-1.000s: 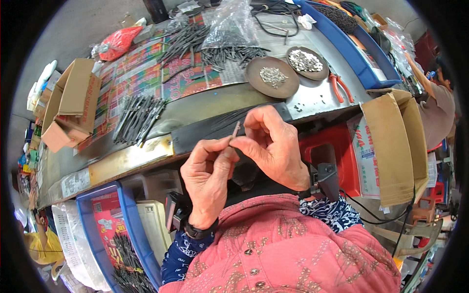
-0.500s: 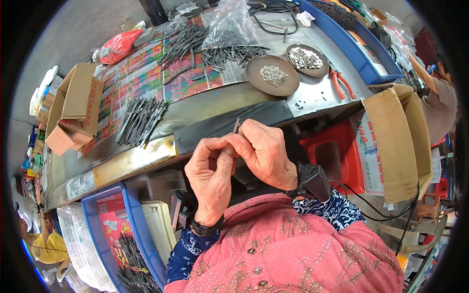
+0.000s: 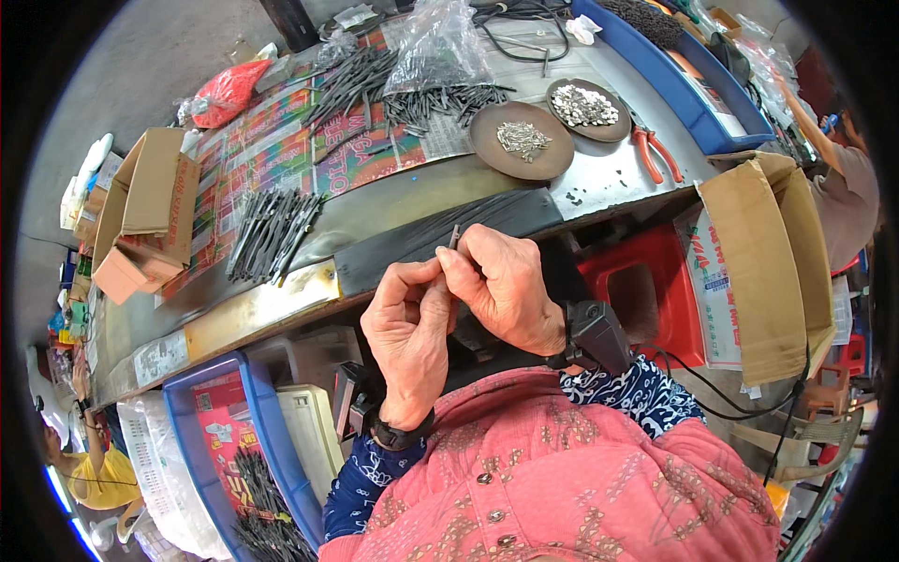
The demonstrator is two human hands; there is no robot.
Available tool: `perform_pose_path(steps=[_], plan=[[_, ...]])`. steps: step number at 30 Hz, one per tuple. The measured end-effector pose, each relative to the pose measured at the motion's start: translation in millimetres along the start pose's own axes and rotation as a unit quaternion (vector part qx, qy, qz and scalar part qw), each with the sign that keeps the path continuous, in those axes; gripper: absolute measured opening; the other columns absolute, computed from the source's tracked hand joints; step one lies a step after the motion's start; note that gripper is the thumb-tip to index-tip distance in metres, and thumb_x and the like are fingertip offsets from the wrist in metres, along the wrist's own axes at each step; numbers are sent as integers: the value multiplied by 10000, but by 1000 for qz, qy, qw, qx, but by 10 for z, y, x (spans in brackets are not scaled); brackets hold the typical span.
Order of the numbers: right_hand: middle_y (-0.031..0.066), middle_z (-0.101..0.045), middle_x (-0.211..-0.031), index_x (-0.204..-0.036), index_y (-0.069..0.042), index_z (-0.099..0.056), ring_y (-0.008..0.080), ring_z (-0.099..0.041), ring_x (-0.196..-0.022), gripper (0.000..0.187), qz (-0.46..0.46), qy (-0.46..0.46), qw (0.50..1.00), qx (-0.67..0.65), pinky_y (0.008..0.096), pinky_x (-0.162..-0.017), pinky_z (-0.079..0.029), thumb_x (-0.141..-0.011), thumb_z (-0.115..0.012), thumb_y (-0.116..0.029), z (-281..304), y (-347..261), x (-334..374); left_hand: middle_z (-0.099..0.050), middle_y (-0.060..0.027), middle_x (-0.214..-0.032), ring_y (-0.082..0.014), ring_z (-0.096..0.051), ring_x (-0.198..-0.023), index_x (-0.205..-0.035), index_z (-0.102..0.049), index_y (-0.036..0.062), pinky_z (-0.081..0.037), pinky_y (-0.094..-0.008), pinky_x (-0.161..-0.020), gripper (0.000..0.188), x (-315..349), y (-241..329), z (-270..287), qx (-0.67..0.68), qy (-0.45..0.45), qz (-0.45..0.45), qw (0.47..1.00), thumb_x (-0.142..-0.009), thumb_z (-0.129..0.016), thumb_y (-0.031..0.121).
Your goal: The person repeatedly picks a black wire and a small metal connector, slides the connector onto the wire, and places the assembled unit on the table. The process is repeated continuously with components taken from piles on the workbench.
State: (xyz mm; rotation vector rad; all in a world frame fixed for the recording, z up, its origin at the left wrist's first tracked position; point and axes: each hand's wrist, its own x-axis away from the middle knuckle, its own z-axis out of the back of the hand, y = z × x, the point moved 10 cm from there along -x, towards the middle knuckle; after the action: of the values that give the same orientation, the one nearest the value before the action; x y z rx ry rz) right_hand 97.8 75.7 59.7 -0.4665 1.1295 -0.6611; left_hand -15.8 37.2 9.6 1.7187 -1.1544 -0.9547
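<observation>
Pinching a thin grey-brown piece (image 3: 455,236) at the meeting point of two bare hands, in front of a pink patterned shirt (image 3: 562,450). Aiming its long axis almost straight at twelve o'clock, leaning a touch toward one. Showing only the upper end; hiding the lower end among the fingers.

Gripping this piece right beside its exposed end with the thumb and curled forefinger of the right hand (image 3: 503,288), the nearer one, placed between four and five o'clock. Pressing thumb to forefinger in the left hand (image 3: 407,326), placed at seven o'clock, just below and touching the right thumb; seemingly holding the hidden lower part, but not being able to tell the exact contact.

Facing a workbench (image 3: 403,201) toward twelve. Having on it, at nine o'clock, a bundle of black strips (image 3: 274,236), with a cardboard box (image 3: 154,201) farther out. Finding between eleven and twelve a loose dark heap (image 3: 361,84) beside a clear plastic bag (image 3: 435,61). Meeting at one o'clock a brown dish (image 3: 492,159) of small metal pins (image 3: 523,140), then a second dish (image 3: 613,134) of white bits (image 3: 582,105). Reaching red-handled pliers (image 3: 653,155) at two, another carton (image 3: 749,272) at three, and a blue tray (image 3: 272,426) between seven and eight.
</observation>
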Motion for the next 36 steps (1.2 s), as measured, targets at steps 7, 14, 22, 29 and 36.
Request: perform_pose_path(steps=[7, 14, 22, 29, 36], plan=[[145, -520, -651, -746, -20, -534, 351, -535, -571, 256, -6, 1, 1000, -15, 386, -493, -424, -859, -707, -171, 129, 93, -105, -615, -18, -893, -41, -511, -655, -1005, -643, -1, -424, -185, -550, 132, -57, 226, 130, -190, -11, -74, 979, -896, -605, -66], [110, -461, -615, -764, 7, -536, 175, -382, -536, 254, -83, 14, 994, -77, 303, -496, -379, -898, -679, -154, 266, 381, -166, -625, -133, -832, -268, -604, -737, -930, -656, -19, -486, -322, -683, 185, -102, 705, 233, -541, -33, -258, 800, -767, -643, -106], [54, -500, -615, -743, 3, -558, 130, -440, -531, 236, -61, 20, 995, -71, 271, -500, -376, -881, -695, -132, 239, 402, -164, -587, -131, -854, -323, -566, -783, -951, -638, 12, -465, -403, -680, 262, -184, 491, -55, -629, -107, -313, 704, -709, -612, -84], [60, -529, -631, -753, -2, -580, 144, -466, -539, 176, -67, 29, 996, -41, 276, -517, -392, -858, -693, -88, 215, 416, -151, -486, -156, -807, -362, -508, -809, -854, -530, 22, -437, -441, -732, 182, -438, 206, -528, -596, -149, -351, 707, -691, -569, -49], [105, -505, -650, -767, -5, -547, 214, -475, -517, 196, -23, -3, 1000, -10, 310, -488, -399, -838, -714, -80, 249, 239, -116, -525, -161, -803, -369, -536, -790, -873, -577, 30, -447, -453, -695, 156, -424, 342, -335, -548, -105, -342, 756, -742, -573, -53]])
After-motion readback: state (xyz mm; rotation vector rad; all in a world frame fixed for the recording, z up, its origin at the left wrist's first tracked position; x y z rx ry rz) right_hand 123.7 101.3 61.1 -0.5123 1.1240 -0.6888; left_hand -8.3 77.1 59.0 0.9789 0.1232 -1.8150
